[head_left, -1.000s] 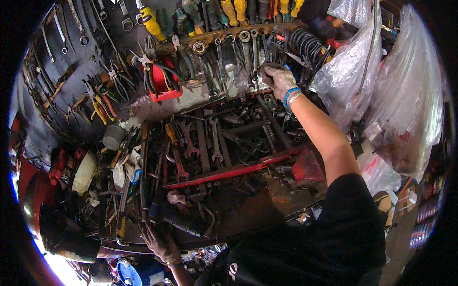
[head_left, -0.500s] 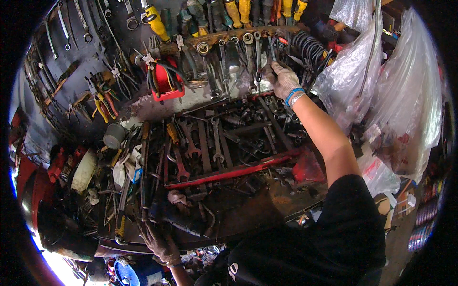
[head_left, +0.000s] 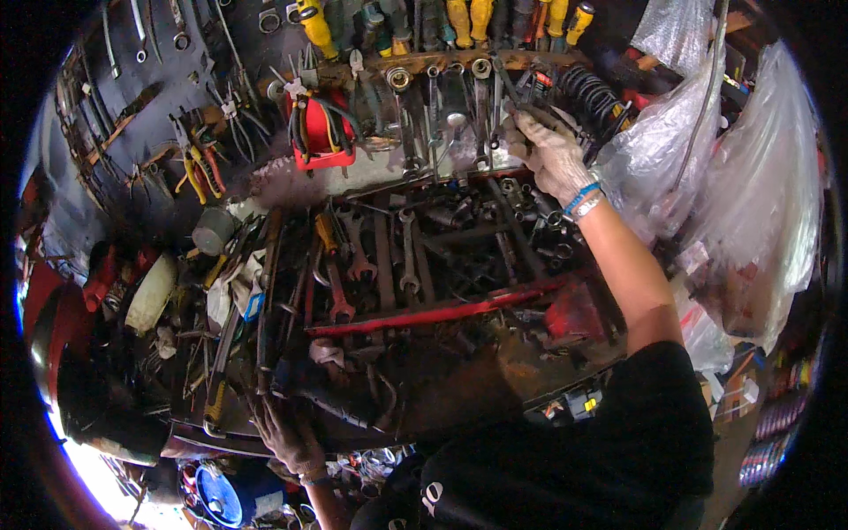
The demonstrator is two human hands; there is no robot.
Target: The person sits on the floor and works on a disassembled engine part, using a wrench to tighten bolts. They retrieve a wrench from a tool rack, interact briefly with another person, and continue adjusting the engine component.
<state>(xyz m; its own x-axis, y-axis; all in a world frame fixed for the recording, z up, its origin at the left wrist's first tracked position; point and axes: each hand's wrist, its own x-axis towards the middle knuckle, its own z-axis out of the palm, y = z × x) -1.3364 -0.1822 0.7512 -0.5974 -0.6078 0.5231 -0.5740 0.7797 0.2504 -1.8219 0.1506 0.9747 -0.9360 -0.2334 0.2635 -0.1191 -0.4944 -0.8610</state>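
My right hand, in a pale work glove, reaches up to the row of wrenches hanging from a wooden rack. Its fingers are curled around the lower part of a dark, slim wrench, which tilts below the rack; the grip itself is partly hidden. My left hand, also gloved, lies with its fingers stretched out on the front edge of the workbench. It holds nothing. Close to it are a yellow-and-dark handled tool and a long dark bar.
A red-edged tray of sockets and wrenches covers the bench's middle. Pliers hang in a red holder. Screwdrivers line the rack, beside a black coiled spring. Clear plastic bags hang at right; a blue container stands below.
The view has shifted, so the rack appears farther right and slightly lower. Beneath the rack, the wrench by my right fingers now hangs slanted instead of upright. My left hand stays at the bench edge.
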